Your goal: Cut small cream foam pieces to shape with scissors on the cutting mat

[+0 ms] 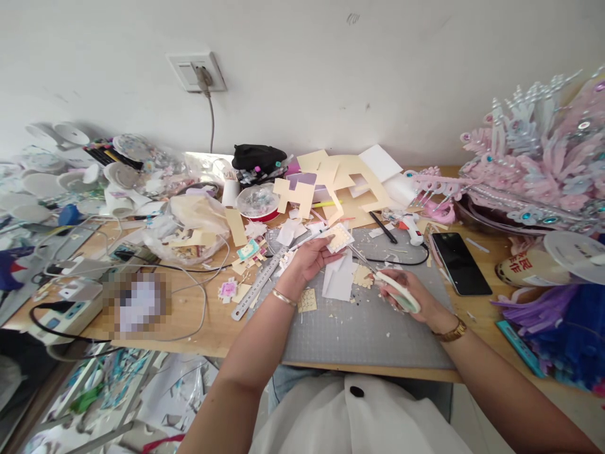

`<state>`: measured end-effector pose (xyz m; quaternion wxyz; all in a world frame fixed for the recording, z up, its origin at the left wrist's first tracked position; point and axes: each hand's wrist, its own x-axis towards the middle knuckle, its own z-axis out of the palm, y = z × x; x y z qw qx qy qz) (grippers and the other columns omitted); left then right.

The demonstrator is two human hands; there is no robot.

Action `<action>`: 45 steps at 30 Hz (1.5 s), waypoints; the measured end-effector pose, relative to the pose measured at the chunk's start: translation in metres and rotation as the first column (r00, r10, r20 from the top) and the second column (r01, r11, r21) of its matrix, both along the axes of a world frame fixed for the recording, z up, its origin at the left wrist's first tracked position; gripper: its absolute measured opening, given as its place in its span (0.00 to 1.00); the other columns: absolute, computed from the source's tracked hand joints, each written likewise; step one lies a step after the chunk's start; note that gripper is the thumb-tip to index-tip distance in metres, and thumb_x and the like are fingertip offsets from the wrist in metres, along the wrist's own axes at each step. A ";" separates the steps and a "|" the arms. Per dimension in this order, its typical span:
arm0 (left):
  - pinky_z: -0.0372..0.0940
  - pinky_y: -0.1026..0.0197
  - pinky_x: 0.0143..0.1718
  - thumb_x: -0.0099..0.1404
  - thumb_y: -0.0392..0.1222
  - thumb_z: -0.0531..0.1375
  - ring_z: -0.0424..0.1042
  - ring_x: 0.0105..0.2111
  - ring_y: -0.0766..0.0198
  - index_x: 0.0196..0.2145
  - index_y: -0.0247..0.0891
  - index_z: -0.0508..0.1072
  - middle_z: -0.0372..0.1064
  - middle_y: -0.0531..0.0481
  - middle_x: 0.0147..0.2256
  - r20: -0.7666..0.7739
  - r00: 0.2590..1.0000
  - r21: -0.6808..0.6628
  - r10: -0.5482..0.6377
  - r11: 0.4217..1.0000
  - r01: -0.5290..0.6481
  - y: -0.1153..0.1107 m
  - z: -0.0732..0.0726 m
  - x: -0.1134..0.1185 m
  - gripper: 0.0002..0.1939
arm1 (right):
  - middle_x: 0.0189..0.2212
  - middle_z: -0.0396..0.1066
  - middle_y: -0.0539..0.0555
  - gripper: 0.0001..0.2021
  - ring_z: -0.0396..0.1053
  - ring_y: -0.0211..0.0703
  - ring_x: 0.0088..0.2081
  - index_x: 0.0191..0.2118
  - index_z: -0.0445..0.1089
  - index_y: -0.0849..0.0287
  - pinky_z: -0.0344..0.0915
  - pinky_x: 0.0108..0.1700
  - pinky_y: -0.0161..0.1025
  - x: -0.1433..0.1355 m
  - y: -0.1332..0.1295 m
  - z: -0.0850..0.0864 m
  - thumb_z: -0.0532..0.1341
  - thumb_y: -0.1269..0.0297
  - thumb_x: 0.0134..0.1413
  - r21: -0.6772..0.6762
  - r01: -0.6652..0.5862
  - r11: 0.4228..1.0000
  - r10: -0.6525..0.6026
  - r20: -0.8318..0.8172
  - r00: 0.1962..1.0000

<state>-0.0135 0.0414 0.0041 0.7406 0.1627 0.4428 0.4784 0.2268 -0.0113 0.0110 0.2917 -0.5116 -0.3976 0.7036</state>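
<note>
Pinched in the fingers of my left hand [312, 260] is a small cream card [340, 239] with a white edge. My right hand [410, 295] grips scissors [399, 291] with pale handles; their blades point up and left, towards the card. Whether the blades touch the card I cannot tell. Below the hands, a white paper piece [337, 281] and a cream cut-out with a wavy edge [363, 276] lie on the grey cutting mat [368, 343]. A patterned cream square [307, 301] rests near my left wrist, beside a steel ruler [259, 280].
Cream card offcuts [326, 173] pile up against the wall. A glue gun [412, 228], a black pen [382, 227] and a phone [462, 263] lie to the right, near a drink cup [524, 268] and pink beaded headpieces [524, 170]. Cables and a power strip [70, 315] occupy the left.
</note>
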 end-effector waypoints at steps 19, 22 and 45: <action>0.71 0.45 0.51 0.63 0.34 0.62 0.79 0.37 0.56 0.36 0.30 0.76 0.79 0.39 0.37 -0.044 0.998 0.036 -0.040 0.998 0.042 -0.002 0.001 0.001 0.04 | 0.18 0.66 0.46 0.23 0.55 0.28 0.13 0.35 0.78 0.61 0.49 0.12 0.28 -0.008 0.002 0.004 0.73 0.58 0.26 0.000 0.012 1.000 -0.012 0.056 0.998; 0.71 0.46 0.51 0.63 0.34 0.61 0.79 0.37 0.57 0.36 0.30 0.76 0.79 0.39 0.37 -0.046 0.998 0.036 -0.043 0.998 0.045 -0.002 0.000 0.001 0.05 | 0.18 0.67 0.47 0.24 0.55 0.28 0.13 0.36 0.78 0.62 0.50 0.12 0.28 -0.008 0.001 0.003 0.74 0.58 0.25 0.000 0.029 1.000 -0.029 0.054 0.998; 0.71 0.46 0.51 0.63 0.33 0.62 0.78 0.33 0.60 0.34 0.30 0.75 0.78 0.41 0.34 -0.031 0.999 0.048 -0.028 0.998 0.029 -0.001 -0.001 0.002 0.03 | 0.16 0.66 0.46 0.21 0.54 0.28 0.12 0.33 0.77 0.62 0.49 0.11 0.28 -0.007 0.001 -0.002 0.72 0.60 0.25 -0.018 0.062 0.998 -0.061 0.070 0.996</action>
